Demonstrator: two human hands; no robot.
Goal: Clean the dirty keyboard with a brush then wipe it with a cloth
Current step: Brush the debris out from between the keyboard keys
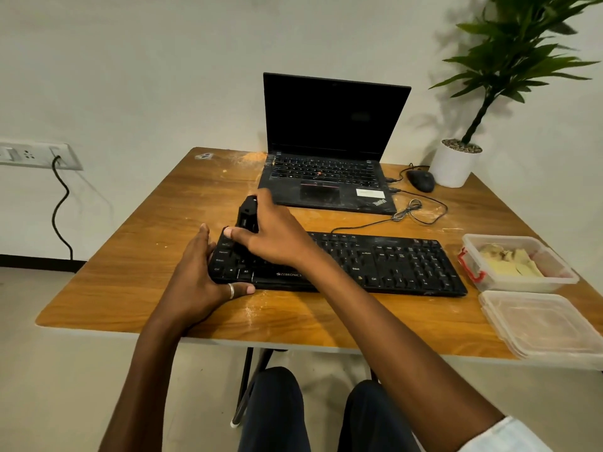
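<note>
Black keyboard (375, 261), lying flat across the near middle of the wooden table (137, 256), white lettering on the keys and a brand name along the front edge. Pale dust and crumbs scattered on the wood around it. Left hand (202, 275) gripping the keyboard's left end, fingers (204, 238) laid along the side and thumb with a ring hooked under the front corner. Right hand (272, 233) closed around a black brush (247, 215), held upright over the left keys; bristle end hidden behind the hand, so contact with the keys hard to judge. Beyond, an open laptop (329, 148) with a dark screen, dusty around the keys. Mouse (421, 180) and potted plant (456, 161) at the far right corner, cable looping back toward the keyboard. At the right edge, a clear plastic box (518, 262) holding something pale and crumpled, contents unclear, with its lid (541, 324) lying beside it, partly cut off.
</note>
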